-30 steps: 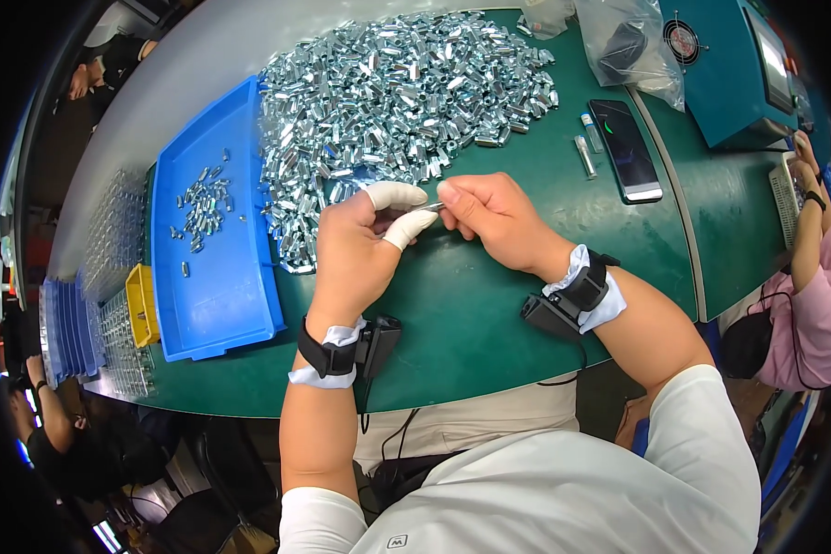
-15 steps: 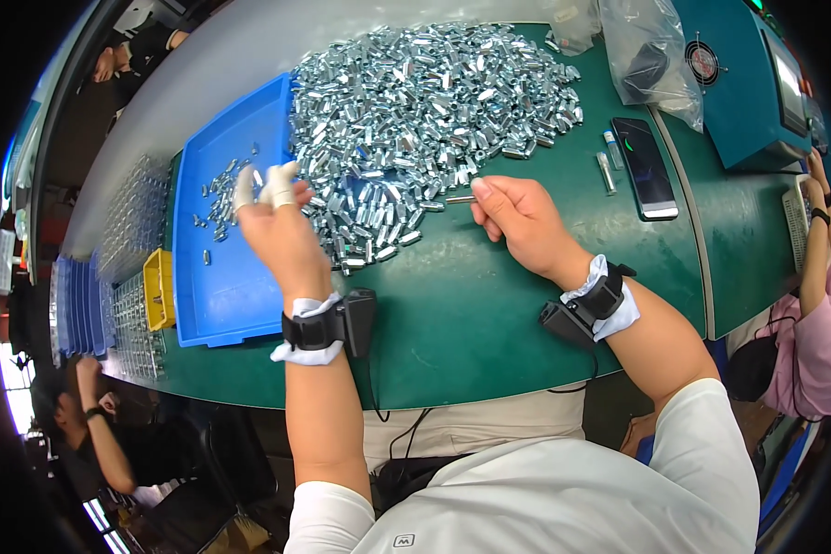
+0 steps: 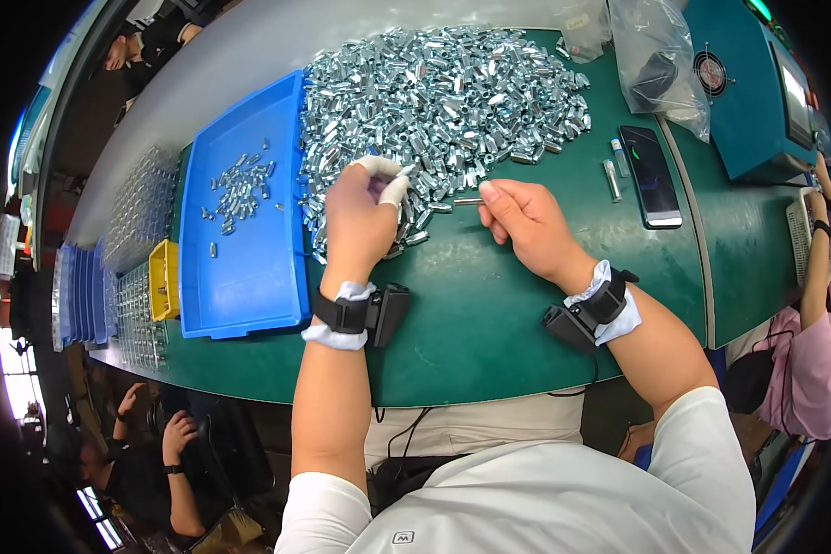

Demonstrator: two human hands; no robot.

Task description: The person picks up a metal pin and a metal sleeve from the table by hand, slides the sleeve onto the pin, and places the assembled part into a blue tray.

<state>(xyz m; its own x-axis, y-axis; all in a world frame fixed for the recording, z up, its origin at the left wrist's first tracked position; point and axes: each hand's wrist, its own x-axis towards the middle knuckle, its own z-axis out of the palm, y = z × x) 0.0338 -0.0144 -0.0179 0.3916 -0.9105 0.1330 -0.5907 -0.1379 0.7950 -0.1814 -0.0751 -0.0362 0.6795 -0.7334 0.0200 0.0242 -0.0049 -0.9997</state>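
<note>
My right hand (image 3: 526, 220) pinches a thin metal rod (image 3: 468, 201) between thumb and finger, its free end pointing left. My left hand (image 3: 362, 214), with pale covers on some fingertips, reaches over the near edge of a large pile of shiny hexagonal metal sleeves (image 3: 443, 97). Its thumb and fingers are drawn together; whether a sleeve is between them, I cannot make out. Left of the pile stands a shallow blue tray (image 3: 249, 309) with a scatter of loose sleeves (image 3: 240, 189) lying in it.
A phone (image 3: 651, 175) and two small tubes (image 3: 613, 180) lie to the right. Beyond are clear plastic bags (image 3: 660, 69) and a teal machine (image 3: 743, 102). A yellow bin (image 3: 163, 280) and clear racks (image 3: 140, 217) stand left. Other people sit nearby.
My left hand has moved right, from the tray's edge to the pile, and its fingers have closed together. My right hand keeps its hold on the rod, almost still.
</note>
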